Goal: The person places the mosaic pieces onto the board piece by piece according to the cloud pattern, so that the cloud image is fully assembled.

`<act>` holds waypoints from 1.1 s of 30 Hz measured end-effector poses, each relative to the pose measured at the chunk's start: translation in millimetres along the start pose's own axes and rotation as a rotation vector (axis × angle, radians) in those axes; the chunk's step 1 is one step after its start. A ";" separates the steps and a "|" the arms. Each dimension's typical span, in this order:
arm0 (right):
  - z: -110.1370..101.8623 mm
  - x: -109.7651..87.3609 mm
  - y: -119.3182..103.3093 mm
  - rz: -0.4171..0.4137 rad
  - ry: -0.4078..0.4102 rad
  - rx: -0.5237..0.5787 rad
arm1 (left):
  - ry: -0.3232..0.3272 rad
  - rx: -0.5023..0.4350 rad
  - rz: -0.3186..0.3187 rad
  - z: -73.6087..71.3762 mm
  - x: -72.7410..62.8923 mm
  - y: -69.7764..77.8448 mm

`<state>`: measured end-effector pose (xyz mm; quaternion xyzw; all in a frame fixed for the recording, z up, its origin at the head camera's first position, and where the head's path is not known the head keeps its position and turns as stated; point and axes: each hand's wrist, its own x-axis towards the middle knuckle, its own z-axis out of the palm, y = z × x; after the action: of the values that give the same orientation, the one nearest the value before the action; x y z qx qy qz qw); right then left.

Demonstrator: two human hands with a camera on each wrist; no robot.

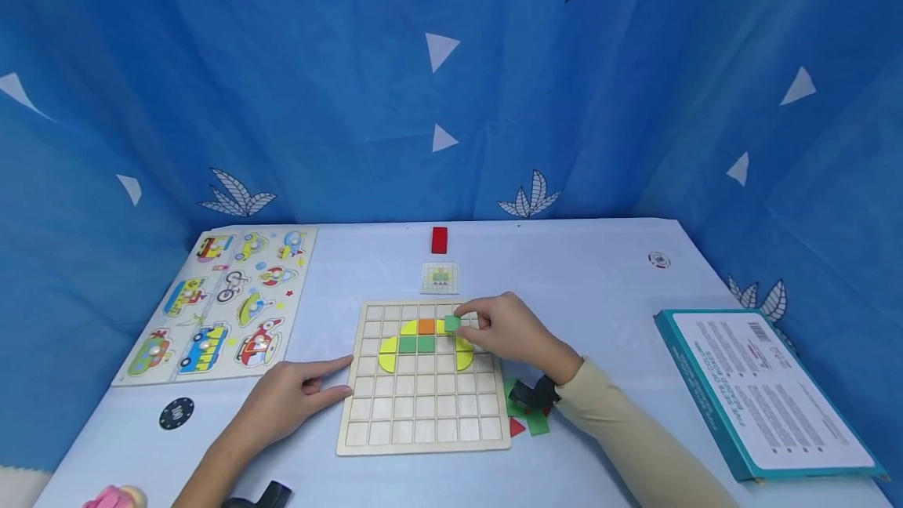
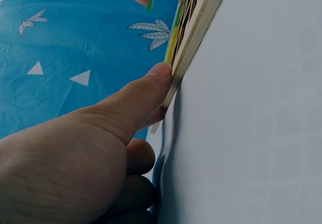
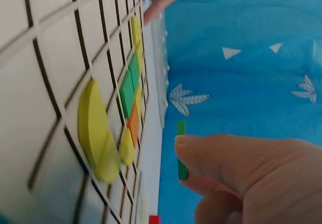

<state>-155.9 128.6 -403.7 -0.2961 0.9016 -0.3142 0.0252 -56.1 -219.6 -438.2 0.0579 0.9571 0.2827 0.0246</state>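
The right hand (image 1: 509, 329) pinches a green square tile (image 1: 452, 324) over the pale wooden grid board (image 1: 395, 431), already bearing yellow curved pieces (image 1: 387, 363), an orange square (image 1: 426, 326) and two green squares (image 1: 426, 344). Loose green and red pieces (image 1: 539, 422) lie unplaced alongside; the left hand (image 1: 292, 390), thumb and forefinger apart, touches its edge.

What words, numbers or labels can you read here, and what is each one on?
"BEADED BOXES": on the teal box; the rest of its title is unclear.
"100", apparently: on the black chip.
Too small or blurred to read: the box's fine print and the marking on the white chip.
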 end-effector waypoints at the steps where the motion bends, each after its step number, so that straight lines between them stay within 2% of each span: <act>1: 3.1 1.7 -1.7 -0.003 -0.014 -0.005 | 0.002 -0.001 0.001 -0.2 0.0 0.2; 6: 15.2 3.7 -5.2 0.009 -0.055 -0.021 | -0.017 -0.008 -0.002 0.1 0.7 0.9; 14: 24.2 0.8 -4.3 -0.028 -0.081 -0.174 | 0.004 0.010 0.016 -0.3 1.8 0.4; 18: 26.0 -0.1 -4.4 -0.036 -0.100 -0.181 | -0.012 0.004 -0.002 0.1 0.5 -0.7; 25: 19.3 -1.2 -5.5 -0.060 -0.112 -0.169 | -0.002 0.014 0.003 0.3 -1.4 -1.5; 29: 8.3 -3.0 -5.5 -0.070 -0.079 -0.161 | 0.000 0.008 0.007 0.1 -1.5 -0.9; 33: -5.7 -9.1 -6.1 -0.047 -0.043 -0.162 | -0.009 0.004 0.015 -1.1 -0.9 -1.9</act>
<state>-146.6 132.9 -396.8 -0.3250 0.9161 -0.2343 0.0131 -55.5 -221.9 -438.4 0.0664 0.9572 0.2806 0.0269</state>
